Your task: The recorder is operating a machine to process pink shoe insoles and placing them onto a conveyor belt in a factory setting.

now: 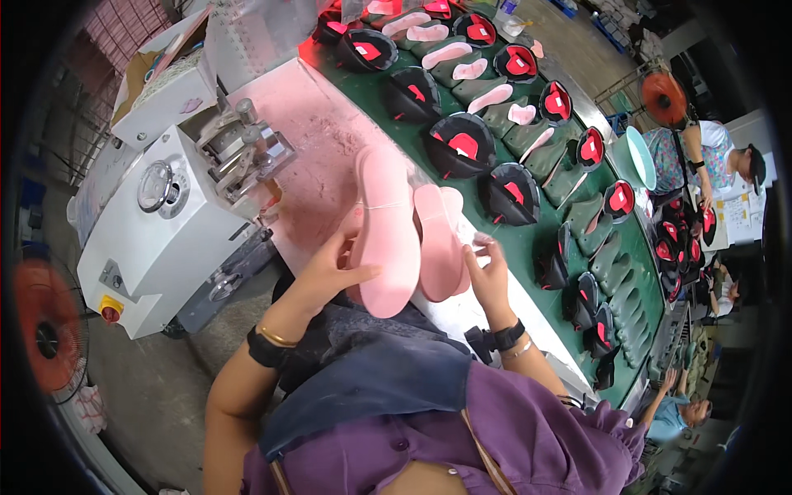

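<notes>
A thick bundle of pink shoe insoles (386,247), with a thin band around it, is held up in front of me. My left hand (334,262) grips it from the left side, thumb on the top insole. Just right of it is a second bundle of pink insoles (437,247), slightly darker and lower. My right hand (488,266) has its fingers curled at that bundle's right edge, thumb and forefinger close together. The undersides of both bundles and some of my fingertips are hidden.
A white machine (173,227) with a dial stands left of the pink-dusted worktop (309,124). Beyond runs a green conveyor (528,252) with black-and-red shoe uppers (460,146) and pink insoles. Orange fans (56,338) stand about. A person (689,153) works across the conveyor.
</notes>
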Available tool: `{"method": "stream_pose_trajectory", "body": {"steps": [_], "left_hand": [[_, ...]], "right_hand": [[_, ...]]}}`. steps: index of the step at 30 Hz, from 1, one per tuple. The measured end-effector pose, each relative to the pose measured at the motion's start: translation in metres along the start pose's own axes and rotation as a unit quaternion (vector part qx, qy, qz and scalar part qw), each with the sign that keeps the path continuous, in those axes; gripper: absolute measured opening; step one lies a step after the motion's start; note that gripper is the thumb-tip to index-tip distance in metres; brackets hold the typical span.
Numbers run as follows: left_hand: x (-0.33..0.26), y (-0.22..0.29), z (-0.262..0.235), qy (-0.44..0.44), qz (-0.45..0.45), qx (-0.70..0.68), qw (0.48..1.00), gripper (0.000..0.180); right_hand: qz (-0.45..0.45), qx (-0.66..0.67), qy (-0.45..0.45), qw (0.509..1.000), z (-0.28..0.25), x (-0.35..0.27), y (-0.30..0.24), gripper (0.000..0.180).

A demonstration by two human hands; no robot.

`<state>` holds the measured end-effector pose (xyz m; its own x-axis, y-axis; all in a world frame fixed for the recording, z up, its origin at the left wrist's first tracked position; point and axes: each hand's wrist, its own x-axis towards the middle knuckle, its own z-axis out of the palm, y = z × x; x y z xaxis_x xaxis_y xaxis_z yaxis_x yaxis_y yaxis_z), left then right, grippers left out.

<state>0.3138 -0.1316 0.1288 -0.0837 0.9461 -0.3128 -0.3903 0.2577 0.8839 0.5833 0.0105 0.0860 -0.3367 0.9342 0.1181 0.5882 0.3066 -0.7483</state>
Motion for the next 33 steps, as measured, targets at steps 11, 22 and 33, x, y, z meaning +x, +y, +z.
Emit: {"method": "stream_pose_trajectory", "body": {"steps": [11,22,33], "left_hand": [[0.012,-0.025,0.024,0.096,0.065,0.005,0.993,0.072],[0.007,0.029,0.019,0.266,0.267,0.34,0.861,0.031],[0.004,0.058,0.019,0.252,0.368,0.559,0.699,0.013]], "right_hand": [[0.168,0.499,-0.206,0.825,0.068,-0.011,-0.101,0.059],[0.281,0.589,-0.33,0.681,0.045,0.014,-0.106,0.062],[0.268,0.54,-0.355,0.715,0.051,0.002,-0.099,0.052]]}}
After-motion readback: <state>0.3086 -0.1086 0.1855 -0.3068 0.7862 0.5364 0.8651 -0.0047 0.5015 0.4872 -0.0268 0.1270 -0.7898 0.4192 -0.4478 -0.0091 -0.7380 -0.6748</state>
